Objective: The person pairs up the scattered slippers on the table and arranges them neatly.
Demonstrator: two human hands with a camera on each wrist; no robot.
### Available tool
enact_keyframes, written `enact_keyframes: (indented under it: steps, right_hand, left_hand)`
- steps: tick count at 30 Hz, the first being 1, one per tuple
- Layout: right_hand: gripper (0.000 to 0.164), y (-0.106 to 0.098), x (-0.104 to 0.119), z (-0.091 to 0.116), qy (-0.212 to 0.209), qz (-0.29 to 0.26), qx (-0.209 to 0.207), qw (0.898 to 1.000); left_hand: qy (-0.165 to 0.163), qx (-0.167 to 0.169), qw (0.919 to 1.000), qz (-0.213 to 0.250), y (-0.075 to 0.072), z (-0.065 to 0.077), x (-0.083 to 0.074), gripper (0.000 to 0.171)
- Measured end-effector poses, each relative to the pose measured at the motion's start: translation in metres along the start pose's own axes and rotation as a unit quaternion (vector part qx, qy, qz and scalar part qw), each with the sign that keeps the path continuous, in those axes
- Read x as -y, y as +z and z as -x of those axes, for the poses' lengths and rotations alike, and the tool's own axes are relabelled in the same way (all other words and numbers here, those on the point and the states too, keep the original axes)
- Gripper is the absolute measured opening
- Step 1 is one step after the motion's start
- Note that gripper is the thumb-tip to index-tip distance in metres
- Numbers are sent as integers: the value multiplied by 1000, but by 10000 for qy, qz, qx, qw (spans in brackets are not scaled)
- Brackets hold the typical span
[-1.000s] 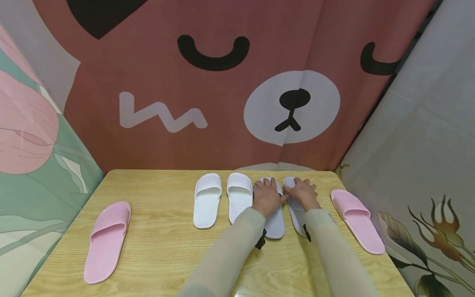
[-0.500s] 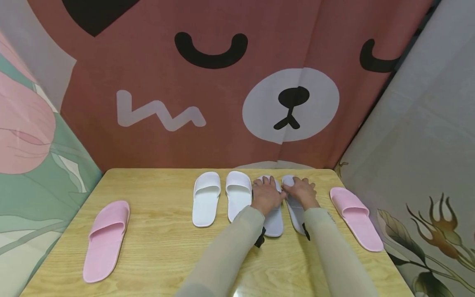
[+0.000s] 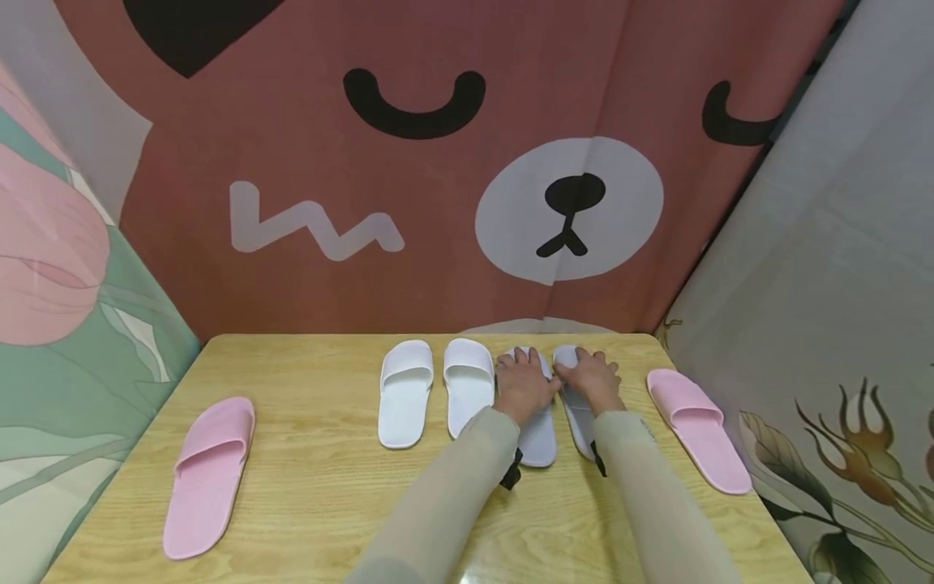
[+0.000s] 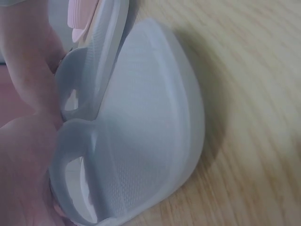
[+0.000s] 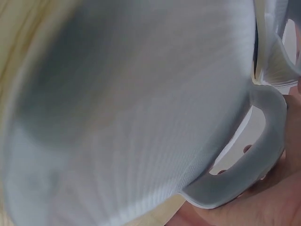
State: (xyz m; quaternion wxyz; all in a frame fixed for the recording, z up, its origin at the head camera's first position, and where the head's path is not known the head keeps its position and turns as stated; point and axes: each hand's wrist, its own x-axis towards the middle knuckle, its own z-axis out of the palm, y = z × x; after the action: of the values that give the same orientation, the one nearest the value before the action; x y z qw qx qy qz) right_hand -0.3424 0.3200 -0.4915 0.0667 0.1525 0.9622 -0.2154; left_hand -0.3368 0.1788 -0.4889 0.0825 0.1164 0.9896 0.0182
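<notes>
left grey slipper, right grey slipper: near back edge of table
left hand curled over former's strap, right hand over latter's, thumbs inward; white slipper just beside at left; gap, then pink slipper, at right.

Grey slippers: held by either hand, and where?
Left hand covers left grey slipper at its strap; right hand covers right grey slipper likewise. Whether either grips can't be told.

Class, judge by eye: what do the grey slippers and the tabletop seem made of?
Grey slippers: probably moulded foam or soft plastic, matte; the thick sole and finely ribbed footbed suggest it. Tabletop: wood or wood-look laminate, slightly glossy, judging by its streaky grain and bright reflection.
</notes>
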Motion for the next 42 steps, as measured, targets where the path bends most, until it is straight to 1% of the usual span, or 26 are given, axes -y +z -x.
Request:
enact_keyframes:
  steps: [3, 12, 16, 21, 26, 29, 33, 37, 42]
  right_hand:
    - [82, 1, 1, 2, 15, 44, 43, 10000]
    - [82, -1, 6, 6, 2, 25, 98, 9999]
    - [84, -2, 7, 6, 74, 47, 139, 9999]
    - [87, -6, 8, 8, 34, 81, 213, 9997]
    - [85, -15, 8, 8, -44, 150, 131, 9998]
    - [83, -20, 7, 6, -61, 213, 96, 9997]
    - [81, -25, 4, 7, -97, 294, 47, 9995]
    - [81, -30, 2, 9, -114, 387, -80, 9992]
    - [81, -36, -2, 10, -137, 483, -170, 9986]
  left_hand:
    - [-9, -76, 10000, 60, 0, 3, 1, 85]
    - [32, 13, 10000, 60, -3, 7, 7, 86]
    - [78, -68, 9999, 89, -6, 7, 11, 87]
    - [165, -194, 9995, 207, -8, 6, 15, 85]
    - [307, -285, 9987, 285, -16, 11, 22, 76]
    - [407, -335, 9984, 185, -21, 14, 27, 73]
    - [484, -407, 9978, 211, -24, 16, 35, 72]
    - [535, -388, 9971, 376, -28, 19, 42, 71]
    - [612, -344, 9969, 353, -38, 25, 49, 72]
